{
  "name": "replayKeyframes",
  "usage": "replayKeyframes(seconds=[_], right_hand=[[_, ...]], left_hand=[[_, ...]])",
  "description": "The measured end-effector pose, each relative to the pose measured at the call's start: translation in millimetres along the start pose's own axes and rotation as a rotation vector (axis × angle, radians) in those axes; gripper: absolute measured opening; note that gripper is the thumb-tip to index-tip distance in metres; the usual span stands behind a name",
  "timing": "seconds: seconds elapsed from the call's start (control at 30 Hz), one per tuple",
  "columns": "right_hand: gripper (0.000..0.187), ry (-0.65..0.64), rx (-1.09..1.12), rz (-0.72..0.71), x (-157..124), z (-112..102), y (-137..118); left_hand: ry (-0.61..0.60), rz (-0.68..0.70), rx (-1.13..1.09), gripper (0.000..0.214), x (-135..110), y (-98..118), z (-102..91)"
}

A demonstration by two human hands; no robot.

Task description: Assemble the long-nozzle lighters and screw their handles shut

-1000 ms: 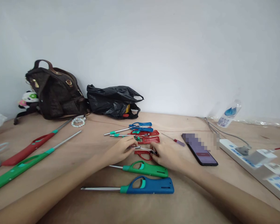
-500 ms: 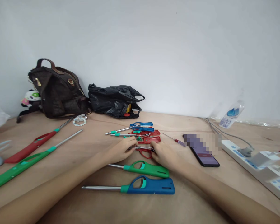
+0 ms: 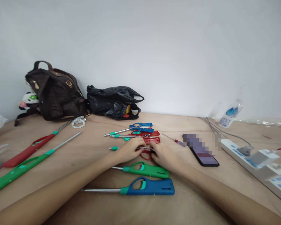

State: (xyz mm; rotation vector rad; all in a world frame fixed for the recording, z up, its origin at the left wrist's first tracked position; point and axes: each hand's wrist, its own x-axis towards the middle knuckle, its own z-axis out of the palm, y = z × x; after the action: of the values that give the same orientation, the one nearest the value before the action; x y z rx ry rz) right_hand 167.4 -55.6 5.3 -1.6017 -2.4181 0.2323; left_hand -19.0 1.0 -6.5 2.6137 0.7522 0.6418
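My left hand (image 3: 132, 150) is closed, its fingertips pinched at thin wire-like inner parts of a red gas lighter (image 3: 145, 155) whose body looks opened up. My right hand (image 3: 164, 155) is closed over the same lighter's handle end, hiding much of it. The teal collar (image 3: 114, 148) of a metal tube pokes out left of my left wrist. Just beyond my hands are an opened red lighter (image 3: 152, 140) and an opened blue lighter (image 3: 142, 127), with loose metal tubes. Nearer me lie a whole green lighter (image 3: 152, 170) and a whole blue lighter (image 3: 154, 186).
At left lie a long red lighter (image 3: 29, 150) and a long green lighter (image 3: 21, 170). A bead bracelet (image 3: 78, 122), backpack (image 3: 58, 93) and black plastic bag (image 3: 112, 101) sit behind. To the right are a screwdriver (image 3: 179, 142), phone (image 3: 207, 157), power strip (image 3: 239, 156) and bottle (image 3: 230, 114).
My left hand has shifted right along the red lighter, closer to my right hand, uncovering the teal collar. My right hand stays at the handle. The view has turned slightly.
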Motion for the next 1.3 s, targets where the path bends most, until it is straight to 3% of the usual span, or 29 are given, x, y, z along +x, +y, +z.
replayKeyframes(seconds=[0.43,0.9,1.1,1.3], right_hand=[[0.031,0.005,0.019,0.005,2,12,6],[0.034,0.019,0.004,0.040,-1,8,-1],[0.025,0.014,-0.122,0.079,-1,7,-5],[0.024,-0.048,0.022,-0.045,-4,-9,2]], left_hand=[[0.001,0.057,0.028,0.019,-2,3,0.7],[0.006,0.142,0.172,0.024,-3,-1,3.9],[-0.042,0.083,0.236,0.023,-2,2,4.1],[-0.042,0.015,0.195,0.018,-2,6,5.1]])
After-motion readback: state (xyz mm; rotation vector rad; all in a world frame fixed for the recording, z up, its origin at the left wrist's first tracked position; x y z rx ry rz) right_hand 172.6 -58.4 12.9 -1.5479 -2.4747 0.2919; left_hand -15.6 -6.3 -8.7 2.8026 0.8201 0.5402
